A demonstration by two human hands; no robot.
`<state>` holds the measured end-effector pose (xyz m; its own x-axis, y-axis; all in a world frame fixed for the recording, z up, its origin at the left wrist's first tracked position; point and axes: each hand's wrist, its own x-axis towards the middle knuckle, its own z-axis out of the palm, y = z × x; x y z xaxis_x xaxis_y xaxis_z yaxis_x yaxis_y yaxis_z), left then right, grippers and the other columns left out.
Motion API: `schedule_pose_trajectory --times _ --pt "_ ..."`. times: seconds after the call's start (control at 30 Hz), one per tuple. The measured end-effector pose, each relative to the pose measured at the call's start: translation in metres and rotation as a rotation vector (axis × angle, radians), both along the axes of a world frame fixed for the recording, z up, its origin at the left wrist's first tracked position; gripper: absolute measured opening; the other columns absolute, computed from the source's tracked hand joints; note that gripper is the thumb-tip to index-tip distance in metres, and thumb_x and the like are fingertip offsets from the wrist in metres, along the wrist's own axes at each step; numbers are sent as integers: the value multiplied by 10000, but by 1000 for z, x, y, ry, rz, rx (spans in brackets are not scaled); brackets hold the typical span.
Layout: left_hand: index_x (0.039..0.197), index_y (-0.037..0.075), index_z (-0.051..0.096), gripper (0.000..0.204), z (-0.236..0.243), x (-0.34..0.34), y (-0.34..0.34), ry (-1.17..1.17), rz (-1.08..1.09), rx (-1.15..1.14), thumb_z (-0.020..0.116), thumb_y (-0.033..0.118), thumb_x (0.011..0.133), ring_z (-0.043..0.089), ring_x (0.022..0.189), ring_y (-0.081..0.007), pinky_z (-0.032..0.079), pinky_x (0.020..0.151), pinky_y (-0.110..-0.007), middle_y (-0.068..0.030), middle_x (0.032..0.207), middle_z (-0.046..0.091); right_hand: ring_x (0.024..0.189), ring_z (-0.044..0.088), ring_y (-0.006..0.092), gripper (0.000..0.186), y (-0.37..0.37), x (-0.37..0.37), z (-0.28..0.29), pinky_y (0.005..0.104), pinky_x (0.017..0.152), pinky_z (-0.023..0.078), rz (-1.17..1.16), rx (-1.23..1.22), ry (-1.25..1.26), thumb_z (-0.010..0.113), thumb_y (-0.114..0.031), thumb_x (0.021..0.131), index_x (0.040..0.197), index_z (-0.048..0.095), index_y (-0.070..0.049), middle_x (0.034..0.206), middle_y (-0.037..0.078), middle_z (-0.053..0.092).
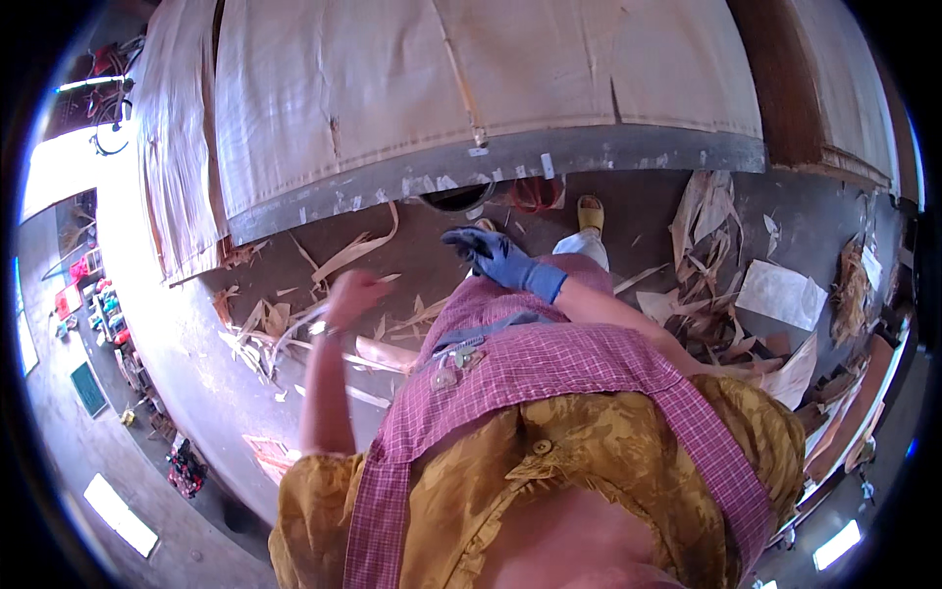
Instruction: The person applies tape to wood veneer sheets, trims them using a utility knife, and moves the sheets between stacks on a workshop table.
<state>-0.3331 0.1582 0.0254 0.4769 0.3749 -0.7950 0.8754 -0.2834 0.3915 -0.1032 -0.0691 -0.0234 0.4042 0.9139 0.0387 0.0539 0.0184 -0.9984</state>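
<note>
Pale wood veneer sheets [392,79] lie spread on a long table whose grey front edge [628,147] faces me. My right hand [498,259], in a blue glove with dark fingers, is in front of my body, short of that edge. Its fingers reach leftward, partly bent and apart, and I see nothing in them. My left hand [353,297] is bare, with a band at the wrist, and hovers over the floor scraps to the left. Motion smears its fingers, so their pose is unclear. Neither hand touches the veneer.
Torn veneer strips [706,236] litter the floor around my feet. A pale rectangular sheet [781,294] lies among scraps at the right. My foot in a yellow sandal [590,212] stands close to the table. A bicycle [112,123] is at the far left.
</note>
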Motion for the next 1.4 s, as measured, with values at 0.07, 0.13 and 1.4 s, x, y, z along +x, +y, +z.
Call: schedule_pose_trajectory --times 0.07,0.13,1.4 --pt "814 -24 682 341 38 120 -66 -153 -106 -159 707 311 759 592 606 -155 473 583 -336 -115 663 637 796 609 122 295 -14 37 50 300 674 520 116 -139 201 540 -204 941 1198 605 -76 1000 38 653" --pt "785 -14 686 341 59 190 -109 -416 -40 -154 726 322 746 604 594 -173 472 576 -336 -117 636 632 799 573 97 339 -46 80 55 270 688 506 248 -444 598 528 -251 954 1240 581 -77 980 38 643" --pt "1093 108 607 408 -12 449 -257 -541 169 1021 718 325 765 502 1075 -254 339 935 -421 -50 1097 572 452 526 83 272 -196 504 62 222 406 380 159 -765 183 700 -327 839 862 671 -58 629 34 628"
